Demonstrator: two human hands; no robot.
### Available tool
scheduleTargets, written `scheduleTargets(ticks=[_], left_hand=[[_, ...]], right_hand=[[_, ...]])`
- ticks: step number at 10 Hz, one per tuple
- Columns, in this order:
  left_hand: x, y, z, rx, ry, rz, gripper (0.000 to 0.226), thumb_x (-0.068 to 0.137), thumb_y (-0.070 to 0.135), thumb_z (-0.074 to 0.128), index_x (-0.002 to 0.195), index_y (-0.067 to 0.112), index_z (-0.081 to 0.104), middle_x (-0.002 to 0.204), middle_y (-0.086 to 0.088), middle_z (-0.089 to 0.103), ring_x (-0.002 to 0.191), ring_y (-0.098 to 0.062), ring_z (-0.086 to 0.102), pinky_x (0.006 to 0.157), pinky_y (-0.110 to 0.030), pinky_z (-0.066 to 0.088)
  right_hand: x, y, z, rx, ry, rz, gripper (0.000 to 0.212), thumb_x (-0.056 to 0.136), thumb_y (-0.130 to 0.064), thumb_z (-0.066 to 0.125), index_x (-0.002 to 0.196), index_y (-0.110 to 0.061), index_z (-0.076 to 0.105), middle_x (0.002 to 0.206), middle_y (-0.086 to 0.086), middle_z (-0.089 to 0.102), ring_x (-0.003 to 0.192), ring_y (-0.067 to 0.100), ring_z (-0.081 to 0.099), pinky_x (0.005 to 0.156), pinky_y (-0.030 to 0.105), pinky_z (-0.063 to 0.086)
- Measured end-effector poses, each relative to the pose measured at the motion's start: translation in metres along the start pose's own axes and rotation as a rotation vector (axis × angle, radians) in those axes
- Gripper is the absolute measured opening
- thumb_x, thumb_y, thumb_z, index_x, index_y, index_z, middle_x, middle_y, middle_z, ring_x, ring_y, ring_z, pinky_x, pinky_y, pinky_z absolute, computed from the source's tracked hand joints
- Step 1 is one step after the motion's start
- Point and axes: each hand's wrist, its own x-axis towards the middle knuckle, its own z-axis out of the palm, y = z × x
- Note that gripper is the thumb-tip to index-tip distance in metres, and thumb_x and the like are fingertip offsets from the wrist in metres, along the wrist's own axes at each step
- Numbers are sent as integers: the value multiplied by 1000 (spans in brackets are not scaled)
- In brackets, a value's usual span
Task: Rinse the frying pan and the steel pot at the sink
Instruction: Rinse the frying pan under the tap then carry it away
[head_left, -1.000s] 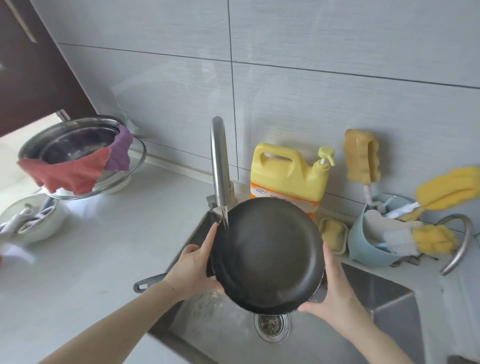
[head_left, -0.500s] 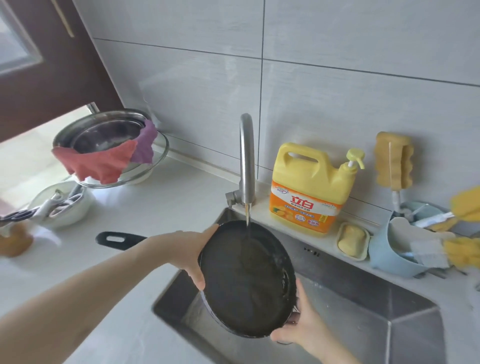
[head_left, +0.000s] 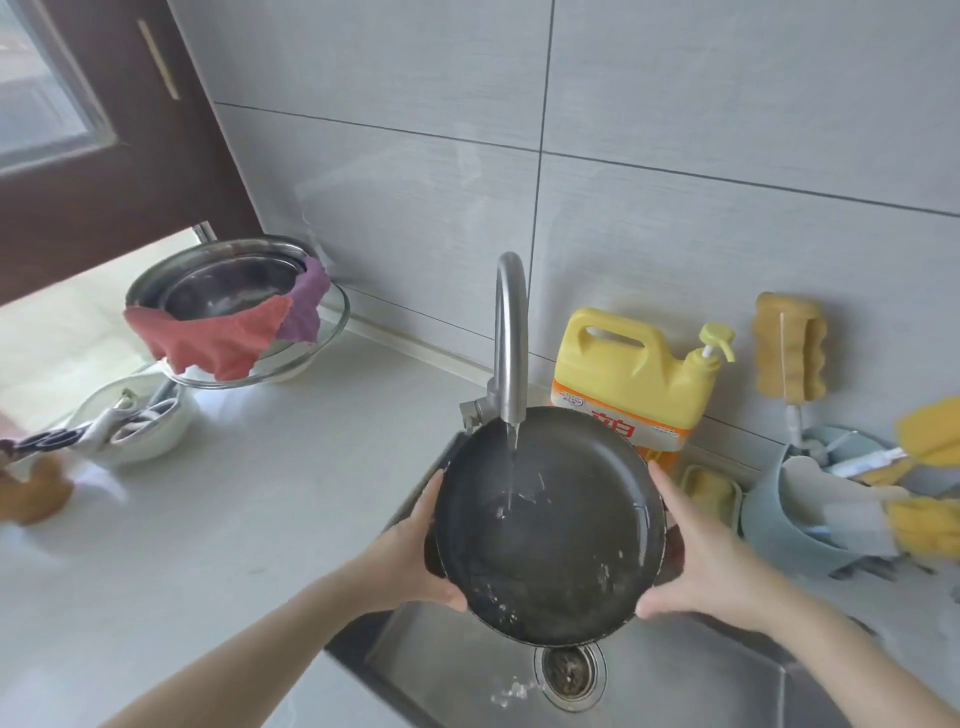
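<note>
A dark round frying pan (head_left: 550, 535) is tilted toward me over the steel sink (head_left: 675, 686), its inside facing up. Water runs from the curved steel faucet (head_left: 510, 343) onto the pan's upper middle and spreads in droplets. My left hand (head_left: 415, 561) grips the pan's left rim and my right hand (head_left: 701, 566) grips its right rim. The pan's handle is hidden. A steel pot (head_left: 228, 286) stands at the back left of the counter inside a glass bowl, with red and purple cloths draped over its rim.
A yellow detergent jug (head_left: 639, 379) and a soap dish (head_left: 711, 488) stand behind the sink. A blue holder (head_left: 800, 525) with yellow brushes is at the right, a sponge (head_left: 789, 353) hangs on the wall. A white bowl (head_left: 135, 426) with scissors sits left. The drain (head_left: 570, 673) is below the pan.
The pan has gone from hanging steeply to the left with its handle showing to being held squarely under the faucet. My right hand shifted from the bottom rim to the right rim.
</note>
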Motion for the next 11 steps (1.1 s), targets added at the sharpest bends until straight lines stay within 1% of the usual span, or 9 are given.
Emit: scheduleTargets(ticks=[1, 2, 4, 5, 6, 8, 9, 10, 11], left_hand=[[10, -8, 2, -221, -246, -63, 119, 72, 8, 87, 151, 34, 1, 141, 21, 49, 129, -5, 51, 101, -21, 43], [13, 4, -18, -115, -443, -153, 99, 75, 18, 85, 146, 41, 21, 129, -10, 61, 95, -34, 63, 77, -37, 49], [18, 29, -54, 257, -471, -253, 102, 57, 39, 90, 135, 49, 25, 117, -8, 65, 84, -27, 62, 72, -36, 54], [22, 41, -57, 651, -335, -225, 120, 55, 45, 90, 142, 43, 8, 108, 3, 65, 101, -25, 61, 86, -35, 51], [20, 50, -48, 913, -181, -73, 127, 60, 49, 85, 144, 42, -9, 92, 2, 64, 92, -27, 57, 79, -30, 39], [19, 18, -10, 767, 107, 67, 142, 66, 60, 79, 138, 40, -42, 79, 3, 56, 87, -23, 48, 84, -27, 38], [20, 0, 13, 658, 281, 209, 150, 58, 59, 85, 142, 33, -37, 80, -1, 66, 84, -24, 59, 92, -29, 44], [20, -14, 33, 691, 505, 471, 152, 51, 56, 90, 155, 14, -13, 65, 5, 60, 61, -21, 62, 78, -33, 54], [20, -25, 43, 688, 580, 514, 143, 60, 52, 88, 156, 11, -10, 70, 6, 61, 66, -20, 62, 87, -41, 53]], right_hand=[[-6, -4, -25, 43, -127, 10, 124, 52, -30, 93, 136, -62, 7, 127, -33, 50, 106, -20, 51, 89, 6, 41], [-13, 11, -16, 35, -177, 86, 125, 42, -56, 92, 143, -56, 18, 130, -28, 55, 114, -7, 55, 102, 27, 46], [-4, 78, 88, 284, -168, 299, 126, 39, -41, 94, 126, -73, 8, 133, -21, 52, 109, -4, 60, 93, 20, 52], [9, 86, 141, 364, -45, 293, 135, 36, -39, 97, 132, -71, 7, 129, -19, 55, 107, 2, 64, 88, 21, 55], [3, 68, 166, 432, 15, 282, 133, 40, -28, 92, 131, -70, 5, 138, -20, 46, 115, 2, 58, 93, 24, 53], [-1, 68, 116, 304, 341, 110, 155, 42, -24, 97, 145, -54, -14, 156, -18, 19, 142, 9, 29, 112, 32, 33], [-5, 71, 90, 165, 391, 43, 150, 46, -31, 98, 152, -40, -7, 158, -16, 16, 143, 3, 22, 114, 29, 27], [-10, 74, 73, 87, 456, -18, 142, 51, -33, 96, 153, -41, -2, 155, -21, 15, 138, -5, 23, 110, 21, 26], [-17, 79, 71, -42, 543, -50, 130, 55, -29, 93, 143, -45, -1, 152, -16, 9, 139, 1, 19, 106, 12, 18]])
